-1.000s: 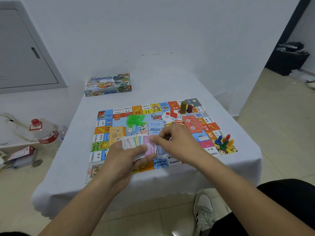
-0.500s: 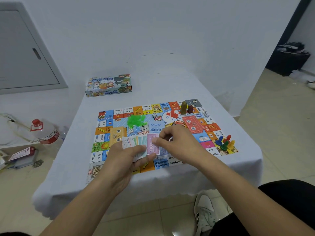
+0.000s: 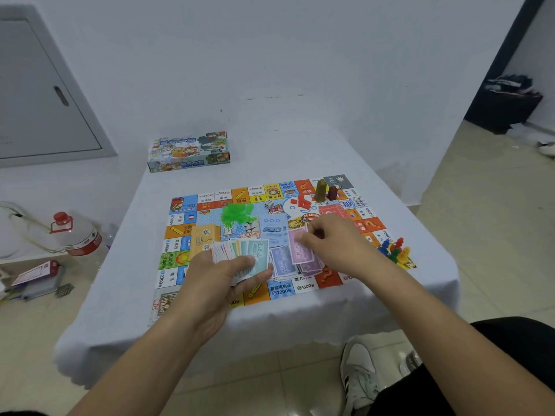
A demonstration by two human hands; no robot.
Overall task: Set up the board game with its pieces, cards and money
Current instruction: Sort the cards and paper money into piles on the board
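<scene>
- The game board point(image 3: 210, 202) lies flat on a table draped in a white cloth point(image 3: 120, 265), its near edge close to the table's front edge.
- The left hand point(image 3: 216, 283) hovers over the near left part of the board, thumb and fingers curled round a fanned stack of play money point(image 3: 240, 253); a green note is on top.
- The right hand point(image 3: 333, 247) is over the near middle of the board, fingertips pinching a pink banknote point(image 3: 300, 249) tilted up off the surface.
- Just under that note, purple notes point(image 3: 283, 264) lie loosely piled on the board, between the two hands.
- A yellow card deck point(image 3: 202, 235) sits on the board just beyond the left hand; a blue card deck point(image 3: 271, 225) lies near the centre, a red one point(image 3: 330, 210) beyond the right hand.
- Green plastic pieces point(image 3: 237, 213) are heaped left of centre; small red pieces point(image 3: 301, 202) and a white die point(image 3: 269, 204) lie farther back.
- Two upright tokens point(image 3: 326, 192), one brownish-yellow and one dark red, stand at the far right corner.
- Coloured pawns point(image 3: 395, 250) are clustered at the near right corner.
- The game box point(image 3: 189, 151) rests on the table's far left, well apart from the board.
- A bottle with a red cap point(image 3: 76, 235) stands left of the table.
</scene>
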